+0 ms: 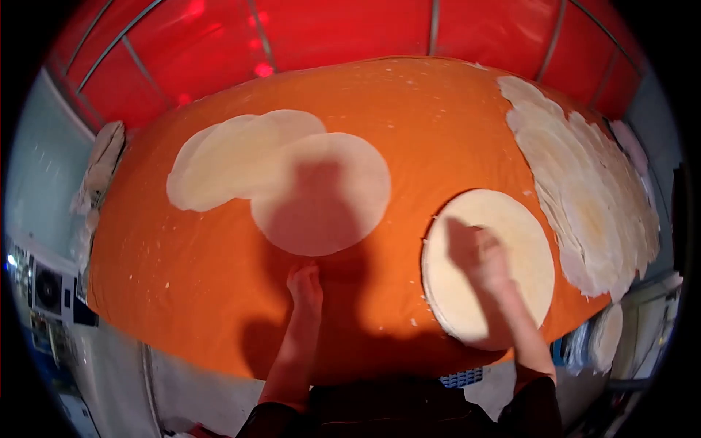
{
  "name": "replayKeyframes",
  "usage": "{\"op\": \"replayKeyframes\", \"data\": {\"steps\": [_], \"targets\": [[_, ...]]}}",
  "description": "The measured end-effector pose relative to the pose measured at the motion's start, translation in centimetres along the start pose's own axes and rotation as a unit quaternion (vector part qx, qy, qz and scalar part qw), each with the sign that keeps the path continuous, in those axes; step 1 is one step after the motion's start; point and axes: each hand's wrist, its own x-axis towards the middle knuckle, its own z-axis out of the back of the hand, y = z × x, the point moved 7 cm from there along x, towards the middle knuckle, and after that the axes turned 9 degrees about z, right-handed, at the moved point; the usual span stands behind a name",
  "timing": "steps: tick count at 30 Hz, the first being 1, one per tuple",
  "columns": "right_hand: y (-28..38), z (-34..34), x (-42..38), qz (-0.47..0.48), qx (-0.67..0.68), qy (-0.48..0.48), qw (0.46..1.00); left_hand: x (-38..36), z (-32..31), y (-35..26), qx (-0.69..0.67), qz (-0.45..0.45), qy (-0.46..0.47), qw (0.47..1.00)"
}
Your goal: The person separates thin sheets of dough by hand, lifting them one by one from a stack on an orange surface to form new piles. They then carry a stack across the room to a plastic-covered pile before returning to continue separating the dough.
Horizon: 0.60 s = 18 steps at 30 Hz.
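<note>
Just below the lower edge of a thin round dough sheet (365,175), my left hand (307,286) is closed with its fingertips together. No object shows clearly in it. The sheet lies flat on the orange cloth (197,285) and overlaps several similar sheets (226,160) to its left. My right hand (493,259) is closed over a stack of round dough sheets (515,226). Its fingers are bunched, and whatever they grip is hidden. Shadow darkens part of the stack and much of the nearest single sheet.
A long spread of overlapping thin sheets (584,197) covers the cloth's right side. Red panels (350,33) with metal bars stand behind. Folded cloth (106,160) lies at the left edge. A pale round item (606,336) sits beyond the lower right edge.
</note>
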Motion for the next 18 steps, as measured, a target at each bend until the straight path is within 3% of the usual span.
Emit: {"op": "replayKeyframes", "data": {"steps": [2,5,7,9,12,16,18], "targets": [[8.9,-9.1,2.6,0.146,-0.020,0.057,0.987,0.0,-1.7,-1.4,-0.038,0.071,0.080,0.994],[21.6,-12.0,6.5,0.300,-0.029,-0.019,0.953,1.5,-2.3,-2.0,0.002,0.105,0.157,0.982],[23.7,-14.0,9.3,0.295,-0.038,-0.001,0.955,1.8,-1.8,-2.8,0.051,0.093,0.199,0.974],[23.6,-17.3,11.6,0.295,-0.044,-0.027,0.954,1.8,-0.1,-3.7,0.047,0.133,0.155,0.978],[23.2,-16.2,13.8,0.275,0.036,0.128,0.952,1.5,3.1,-6.8,-0.029,0.172,0.120,0.977],[26.7,-12.0,8.5,0.354,0.085,0.091,0.927,5.6,5.5,-12.4,-0.104,0.153,0.185,0.965],[27.4,-12.7,3.2,0.322,0.063,0.253,0.910,8.6,4.7,-14.1,-0.047,0.162,0.143,0.975]]}}
